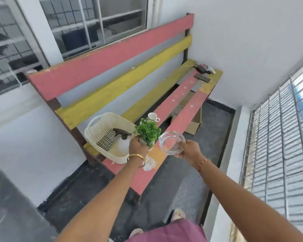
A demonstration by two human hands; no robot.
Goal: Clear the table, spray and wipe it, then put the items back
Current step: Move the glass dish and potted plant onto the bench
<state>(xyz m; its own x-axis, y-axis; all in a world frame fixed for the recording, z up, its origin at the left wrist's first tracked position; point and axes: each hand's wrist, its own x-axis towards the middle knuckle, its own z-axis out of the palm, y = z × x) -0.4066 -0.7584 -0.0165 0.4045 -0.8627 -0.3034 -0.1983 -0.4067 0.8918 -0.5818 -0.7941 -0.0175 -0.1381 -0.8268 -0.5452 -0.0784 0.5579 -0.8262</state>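
Observation:
My left hand (137, 145) grips the white pot of a small green plant (148, 132) just above the bench seat (175, 123). My right hand (189, 151) holds a clear glass bowl (171, 142) by its near rim, over the front slat. A cream plastic basket (101, 131) stands on the seat's left end. Inside it lie a striped cloth (106, 139) and a white spray bottle with a black trigger (122, 137). A white cup (152, 117) stands on the seat behind the plant.
The pink and yellow bench stands against a white wall under windows. A phone (202, 78) and other small gadgets (205, 69) lie at its far end. A cardboard box (193, 123) sits under the seat. A grilled window runs along the right.

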